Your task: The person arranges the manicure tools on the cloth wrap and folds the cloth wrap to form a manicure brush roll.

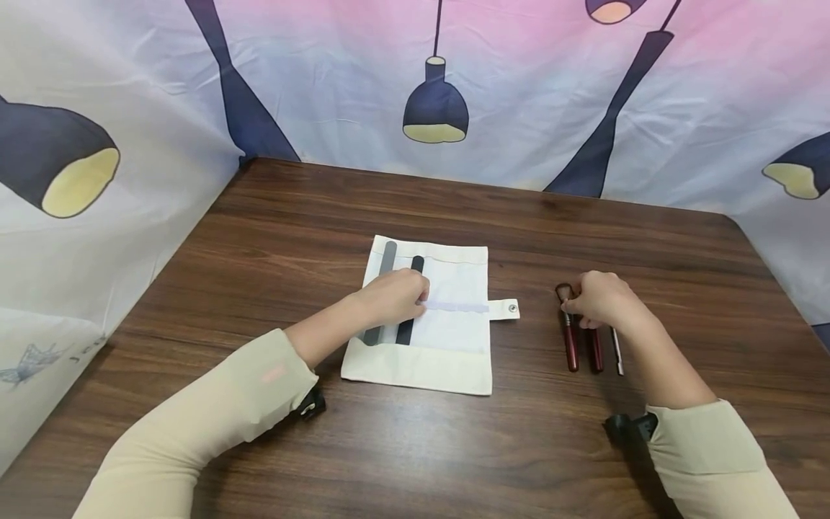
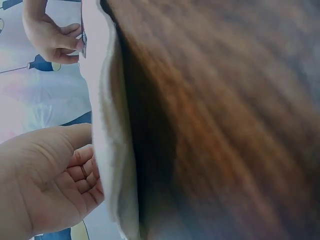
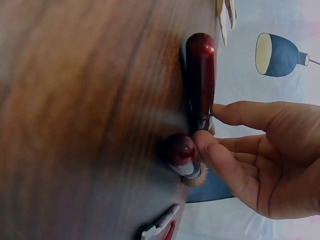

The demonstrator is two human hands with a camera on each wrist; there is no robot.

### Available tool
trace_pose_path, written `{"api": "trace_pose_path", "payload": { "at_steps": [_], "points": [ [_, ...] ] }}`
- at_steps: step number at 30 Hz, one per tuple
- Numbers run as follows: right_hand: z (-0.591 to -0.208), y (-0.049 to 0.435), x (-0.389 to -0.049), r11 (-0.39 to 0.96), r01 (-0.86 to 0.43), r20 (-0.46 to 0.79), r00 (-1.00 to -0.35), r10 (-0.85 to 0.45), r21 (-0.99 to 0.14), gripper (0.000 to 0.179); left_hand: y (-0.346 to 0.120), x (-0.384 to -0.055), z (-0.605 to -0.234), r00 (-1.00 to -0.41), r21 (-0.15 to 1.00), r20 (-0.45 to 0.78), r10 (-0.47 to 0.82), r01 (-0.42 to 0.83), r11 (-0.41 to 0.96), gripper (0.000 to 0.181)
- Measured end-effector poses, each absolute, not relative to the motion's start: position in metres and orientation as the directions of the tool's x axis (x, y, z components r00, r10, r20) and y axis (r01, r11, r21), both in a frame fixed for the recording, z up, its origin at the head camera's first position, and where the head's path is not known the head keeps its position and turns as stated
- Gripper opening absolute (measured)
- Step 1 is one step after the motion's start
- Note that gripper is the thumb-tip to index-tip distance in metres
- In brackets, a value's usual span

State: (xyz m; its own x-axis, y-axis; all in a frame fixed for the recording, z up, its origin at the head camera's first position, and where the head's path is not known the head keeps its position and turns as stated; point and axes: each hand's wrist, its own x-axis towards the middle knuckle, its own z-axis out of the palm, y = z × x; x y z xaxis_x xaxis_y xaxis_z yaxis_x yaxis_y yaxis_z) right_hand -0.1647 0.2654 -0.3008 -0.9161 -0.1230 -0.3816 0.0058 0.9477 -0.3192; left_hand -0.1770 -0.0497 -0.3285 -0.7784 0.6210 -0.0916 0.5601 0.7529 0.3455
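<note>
A cream cloth roll-up case [image 1: 415, 370] lies open-faced on the table, with a pale lilac band [image 1: 457, 307] across its middle. A grey strip with rounded ends [image 1: 387, 259] and a black one [image 1: 417, 263] lie in it, like nail files. My left hand [image 1: 394, 294] bends over the black strip, thumb and fingers pinching at the band; its fingertips are partly hidden. On the right, my right hand [image 1: 606, 297] pinches a makeup brush [image 3: 201, 75] with a dark red handle near its metal collar. Beside it lies a second red-handled brush [image 3: 179, 148].
A thin metal tool [image 1: 617, 351] lies right of the brushes, under the right forearm. The case's snap tab [image 1: 504, 309] points toward the brushes. A printed cloth [image 1: 363, 94] hangs behind the brown wooden table [image 1: 415, 461].
</note>
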Motion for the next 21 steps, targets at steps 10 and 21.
{"api": "trace_pose_path", "payload": {
  "at_steps": [10,21],
  "points": [
    [-0.305,0.264,-0.171,0.934,0.029,-0.41,-0.903,-0.128,-0.357,0.053,-0.05,-0.178,-0.33,-0.779,0.358,-0.078,0.622,0.56,0.747,0.004],
    [-0.304,0.263,-0.18,0.894,0.038,-0.303,-0.947,-0.111,-0.447,0.058,-0.05,-0.178,-0.332,-0.755,0.334,-0.072,0.652,0.598,0.729,0.004]
  ]
}}
